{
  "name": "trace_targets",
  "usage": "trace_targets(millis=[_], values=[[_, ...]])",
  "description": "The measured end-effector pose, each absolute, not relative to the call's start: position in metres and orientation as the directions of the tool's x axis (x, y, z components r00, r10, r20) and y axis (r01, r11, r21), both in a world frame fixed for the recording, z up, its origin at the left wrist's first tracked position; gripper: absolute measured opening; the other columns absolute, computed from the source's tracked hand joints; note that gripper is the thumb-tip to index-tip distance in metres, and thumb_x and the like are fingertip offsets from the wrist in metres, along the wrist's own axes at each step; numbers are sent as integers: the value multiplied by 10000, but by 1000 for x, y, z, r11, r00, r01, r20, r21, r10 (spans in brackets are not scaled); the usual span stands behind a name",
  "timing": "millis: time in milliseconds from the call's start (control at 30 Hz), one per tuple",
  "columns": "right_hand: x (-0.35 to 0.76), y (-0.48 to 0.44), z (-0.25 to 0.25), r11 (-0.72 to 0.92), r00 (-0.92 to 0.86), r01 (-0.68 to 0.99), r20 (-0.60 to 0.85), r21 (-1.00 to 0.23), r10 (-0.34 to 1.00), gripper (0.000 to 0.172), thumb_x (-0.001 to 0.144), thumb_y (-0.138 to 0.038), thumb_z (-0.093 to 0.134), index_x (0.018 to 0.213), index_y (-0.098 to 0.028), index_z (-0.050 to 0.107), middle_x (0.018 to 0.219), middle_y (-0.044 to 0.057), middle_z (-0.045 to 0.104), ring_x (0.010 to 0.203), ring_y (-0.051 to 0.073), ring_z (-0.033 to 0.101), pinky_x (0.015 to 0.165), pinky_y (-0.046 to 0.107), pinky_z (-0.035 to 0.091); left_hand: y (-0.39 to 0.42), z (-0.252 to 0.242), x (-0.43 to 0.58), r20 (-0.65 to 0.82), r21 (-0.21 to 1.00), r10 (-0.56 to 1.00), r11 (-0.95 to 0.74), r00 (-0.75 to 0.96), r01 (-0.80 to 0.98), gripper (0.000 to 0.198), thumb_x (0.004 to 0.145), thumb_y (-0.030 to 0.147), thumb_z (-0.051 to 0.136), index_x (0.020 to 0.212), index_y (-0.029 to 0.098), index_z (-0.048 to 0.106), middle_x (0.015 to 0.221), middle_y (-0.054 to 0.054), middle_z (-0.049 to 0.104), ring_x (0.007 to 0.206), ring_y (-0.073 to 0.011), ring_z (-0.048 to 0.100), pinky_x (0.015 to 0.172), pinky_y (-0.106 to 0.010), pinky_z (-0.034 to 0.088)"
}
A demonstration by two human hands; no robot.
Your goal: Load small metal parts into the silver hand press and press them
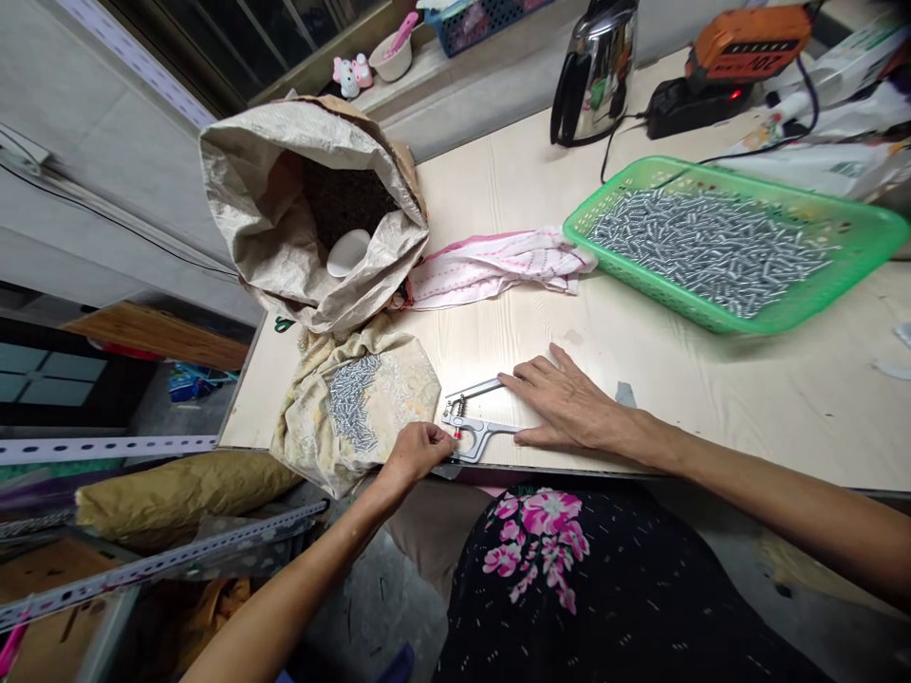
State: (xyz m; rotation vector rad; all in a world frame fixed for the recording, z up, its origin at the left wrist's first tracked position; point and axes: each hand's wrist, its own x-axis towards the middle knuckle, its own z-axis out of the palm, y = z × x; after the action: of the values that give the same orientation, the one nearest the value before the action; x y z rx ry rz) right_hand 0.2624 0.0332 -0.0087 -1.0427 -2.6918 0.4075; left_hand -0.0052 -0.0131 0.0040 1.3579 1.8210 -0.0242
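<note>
A metal hand press tool [474, 425] lies at the near edge of the pale table [712, 379]. My right hand [566, 403] rests on its handles with the fingers stretched flat. My left hand [417, 451] is pinched closed at the tool's jaw, holding something too small to make out. Just left of it a patterned cloth [399, 389] carries a heap of small metal pins [354, 403].
A green basket [864, 249] full of metal pins stands at the right. An open paper sack [285, 218] with dark contents and a white scoop [348, 252] stands at the left, a pink cloth [498, 266] beside it. A kettle [594, 71] and an orange device [747, 43] stand behind.
</note>
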Motion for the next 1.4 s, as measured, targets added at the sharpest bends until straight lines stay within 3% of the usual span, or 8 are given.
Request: trace_targets(millis=[133, 267, 367, 500, 667, 900, 1100, 1400], values=[[262, 29, -8, 704, -714, 616, 127, -354, 689, 622, 793, -472, 680, 1296, -151, 500, 1088, 126, 609, 1017, 300, 522, 1051, 610, 249, -20, 13, -1, -574, 388, 818, 308, -34, 869, 298, 793, 395, 580, 694, 128, 667, 610, -21, 598, 632, -174, 597, 614, -267, 435], [260, 22, -10, 715, -713, 595, 169, -367, 680, 605, 839, -400, 662, 1342, -137, 454, 1070, 120, 614, 1002, 281, 527, 1033, 563, 296, -33, 22, 20, -202, 347, 971, -49, 125, 936, 221, 870, 332, 584, 965, 149, 663, 978, -92, 642, 925, -233, 616, 809, -343, 493], [259, 16, -15, 718, -702, 574, 214, -395, 679, 613, 873, -355, 621, 1395, -127, 395, 1050, 127, 619, 982, 275, 532, 945, 488, 385, -27, 20, 41, -49, 346, 908, -375, 416, 860, 439, 857, 305, 650, 1255, 161, 534, 1276, -147, 569, 1204, -292, 510, 1000, -442, 443], [264, 9, -20, 683, -658, 605, 225, -410, 718, 754, 848, -400, 641, 1447, -99, 298, 1156, 167, 584, 1066, 302, 512, 924, 460, 409, 2, 12, 56, -90, 348, 748, -595, 658, 724, 669, 836, 260, 686, 1409, 141, 360, 1438, -189, 446, 1341, -301, 403, 1093, -466, 374], [273, 2, -12, 600, -604, 678, 144, -424, 784, 639, 780, -422, 720, 1290, -145, 453, 1123, 152, 567, 1021, 306, 509, 850, 436, 457, 20, 14, 61, -171, 334, 713, -607, 680, 721, 685, 827, 308, 702, 1395, 162, 349, 1300, -162, 524, 1168, -292, 504, 983, -456, 456], [276, 14, -15, 561, -573, 734, 96, -383, 814, 344, 808, -383, 721, 1046, -169, 593, 976, 98, 575, 879, 251, 520, 736, 365, 427, 29, 18, 71, -239, 334, 691, -601, 682, 726, 297, 890, 309, 628, 1142, 177, 547, 1043, -78, 588, 993, -243, 513, 864, -390, 460], [278, 26, -20, 633, -653, 645, 122, -427, 747, 133, 886, -295, 642, 877, -171, 598, 887, 60, 594, 838, 207, 526, 736, 327, 391, 26, 9, 72, -215, 246, 727, -605, 652, 757, 148, 933, 308, 563, 936, 164, 599, 924, -66, 596, 915, -231, 508, 803, -361, 430], [268, 29, -24, 678, -676, 642, 151, -358, 721, 170, 953, -247, 520, 811, -170, 574, 833, 58, 588, 799, 205, 506, 721, 332, 370, 28, 7, 76, -220, 176, 758, -588, 614, 789, 181, 958, 294, 515, 861, 166, 599, 876, -63, 613, 903, -223, 543, 783, -348, 443]])
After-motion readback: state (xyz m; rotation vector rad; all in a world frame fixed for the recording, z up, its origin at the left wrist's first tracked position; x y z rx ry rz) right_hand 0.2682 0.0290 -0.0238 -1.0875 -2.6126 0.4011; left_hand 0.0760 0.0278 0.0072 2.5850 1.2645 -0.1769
